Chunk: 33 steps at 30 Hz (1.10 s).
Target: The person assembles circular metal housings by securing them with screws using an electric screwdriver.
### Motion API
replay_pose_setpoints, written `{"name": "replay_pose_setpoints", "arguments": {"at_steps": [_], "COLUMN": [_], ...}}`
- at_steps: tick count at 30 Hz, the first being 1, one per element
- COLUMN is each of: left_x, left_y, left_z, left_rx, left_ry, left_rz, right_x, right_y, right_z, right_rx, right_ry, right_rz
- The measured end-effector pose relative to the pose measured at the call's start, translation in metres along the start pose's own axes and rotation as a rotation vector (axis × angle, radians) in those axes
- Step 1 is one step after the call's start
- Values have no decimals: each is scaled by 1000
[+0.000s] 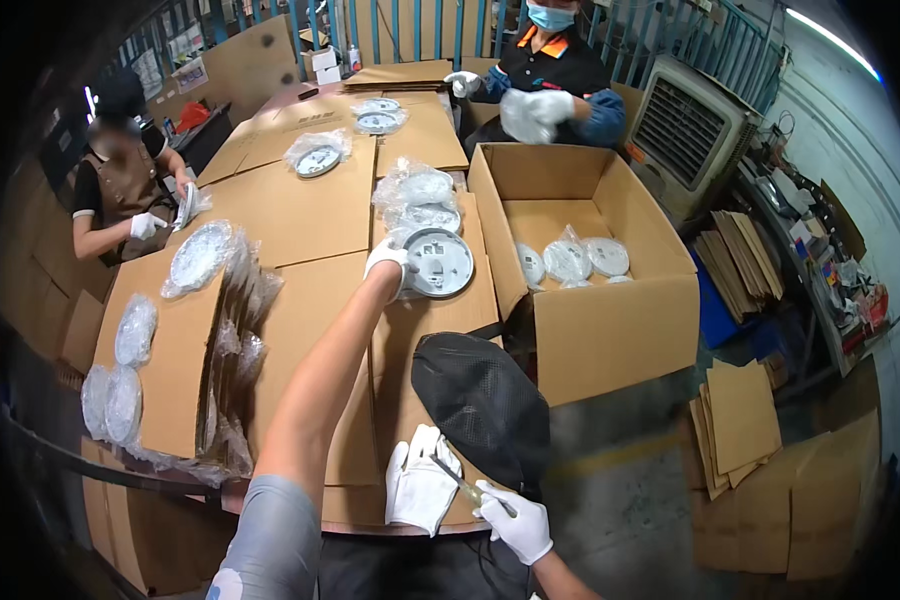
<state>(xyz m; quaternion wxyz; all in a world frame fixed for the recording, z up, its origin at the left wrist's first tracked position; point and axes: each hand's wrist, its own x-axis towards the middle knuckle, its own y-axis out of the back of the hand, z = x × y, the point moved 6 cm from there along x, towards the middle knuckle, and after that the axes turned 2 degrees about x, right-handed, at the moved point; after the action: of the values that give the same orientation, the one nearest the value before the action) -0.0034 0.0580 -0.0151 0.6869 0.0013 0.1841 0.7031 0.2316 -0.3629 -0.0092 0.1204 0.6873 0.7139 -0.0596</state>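
Note:
My left hand point(388, 264), in a white glove, reaches far over the table and grips the left edge of a round grey disc point(442, 258). The disc has a pale rim and small square cut-outs in its face. Some of that hand's fingers are hidden at the disc's edge. Down at the near table edge my right hand point(518, 524), also gloved, is closed around the handle of a screwdriver point(466, 488), whose shaft points up and left. Beside its shaft lies a pair of white gloves point(422, 482). A black mesh cap point(482, 400) rests between the gloves and the disc.
Plastic-wrapped discs point(426, 187) lie just beyond my left hand. A big open carton point(615, 335) with several wrapped discs stands right. Stacked cardboard point(170, 370) bears more discs at left. One co-worker point(550, 75) holds a plastic-wrapped item behind the carton; another point(120, 190) handles a disc.

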Motion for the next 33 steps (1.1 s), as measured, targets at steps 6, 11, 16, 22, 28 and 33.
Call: {"name": "replay_pose_setpoints", "arguments": {"at_steps": [6,11,16,22,28,33], "left_x": [-51,-191,-312,-316,-258,-233], "left_y": [51,103,159,295,300,275], "left_z": [12,68,75,32,55,86], "left_rx": [208,848,934,1119,1014,1161], "left_ry": [-95,-540,-537,-99,-58,-278], "left_rz": [35,145,441,1044,750,641], "right_x": [-1,6,3,12,9,9], "right_y": [-3,-4,10,4,6,6], "right_z": [3,18,19,13,12,16], "right_rx": [95,154,130,115,87,101], "right_ry": [-8,-60,-4,51,68,59], "right_rz": [40,20,58,25,43,84]}}
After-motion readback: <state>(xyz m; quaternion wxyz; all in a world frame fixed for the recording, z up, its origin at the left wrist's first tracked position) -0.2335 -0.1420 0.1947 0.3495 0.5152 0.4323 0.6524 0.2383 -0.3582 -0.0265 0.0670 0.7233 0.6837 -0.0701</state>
